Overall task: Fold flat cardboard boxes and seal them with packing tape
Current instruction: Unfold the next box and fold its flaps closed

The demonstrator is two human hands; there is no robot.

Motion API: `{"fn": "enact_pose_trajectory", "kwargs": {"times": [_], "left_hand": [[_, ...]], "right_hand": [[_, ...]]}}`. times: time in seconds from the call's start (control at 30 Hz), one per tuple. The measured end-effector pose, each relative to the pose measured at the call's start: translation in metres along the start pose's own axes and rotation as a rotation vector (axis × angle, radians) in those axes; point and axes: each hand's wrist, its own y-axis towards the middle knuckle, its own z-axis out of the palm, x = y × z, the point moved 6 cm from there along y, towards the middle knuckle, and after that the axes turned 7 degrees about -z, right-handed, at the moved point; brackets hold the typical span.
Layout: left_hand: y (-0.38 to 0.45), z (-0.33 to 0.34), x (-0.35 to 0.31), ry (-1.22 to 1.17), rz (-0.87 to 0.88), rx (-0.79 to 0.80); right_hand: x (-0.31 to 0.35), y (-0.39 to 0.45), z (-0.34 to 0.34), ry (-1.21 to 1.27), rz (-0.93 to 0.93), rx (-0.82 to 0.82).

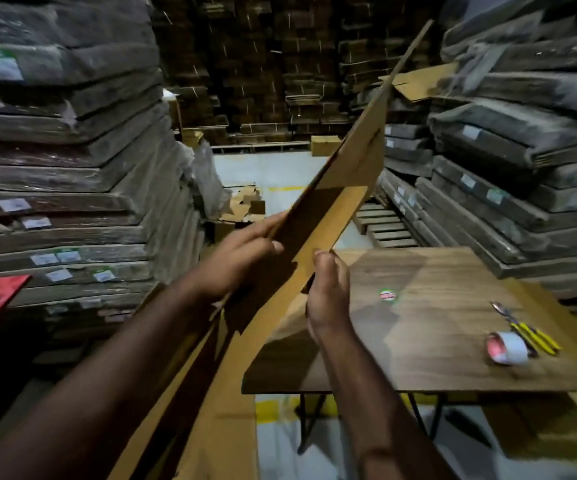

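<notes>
Both hands gripped a flat cardboard box (328,216) at mid-frame: left hand (242,258) on its near edge, right hand (325,299) opposite; its long axis ran toward the upper right.

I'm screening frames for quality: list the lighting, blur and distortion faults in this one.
Head view: dim overall; motion blur smears the tape roll, scissors and stacks; wide-angle bending curves the stacks at the edges; the cardboard throws a shadow on the table; no glare.

We count two hands, left (242,261) and right (327,296), one flat cardboard box (314,216), one tape roll (507,348), one pair of scissors (529,329), one bench (453,341).
</notes>
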Motion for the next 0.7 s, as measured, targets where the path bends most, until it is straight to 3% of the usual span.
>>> {"fn": "enact_pose_trajectory", "kwargs": {"times": [0.17,0.33,0.5,0.6,0.7], "left_hand": [[0.062,0.007,-0.062,0.196,-0.077,-0.208],[0.126,0.005,-0.075,0.579,-0.125,-0.360],[0.182,-0.008,-0.085,0.913,-0.048,-0.530],[0.212,-0.018,-0.070,0.966,-0.025,-0.600],[0.251,-0.025,-0.046,0.986,-0.031,-0.568]], "right_hand": [[0.046,0.048,-0.106,-0.252,-0.210,-0.288],[0.064,0.067,-0.160,-0.270,-0.220,-0.386],[0.079,0.068,-0.191,-0.318,-0.300,-0.514],[0.076,0.075,-0.209,-0.307,-0.317,-0.546],[0.080,0.087,-0.216,-0.624,-0.505,-0.525]]}}
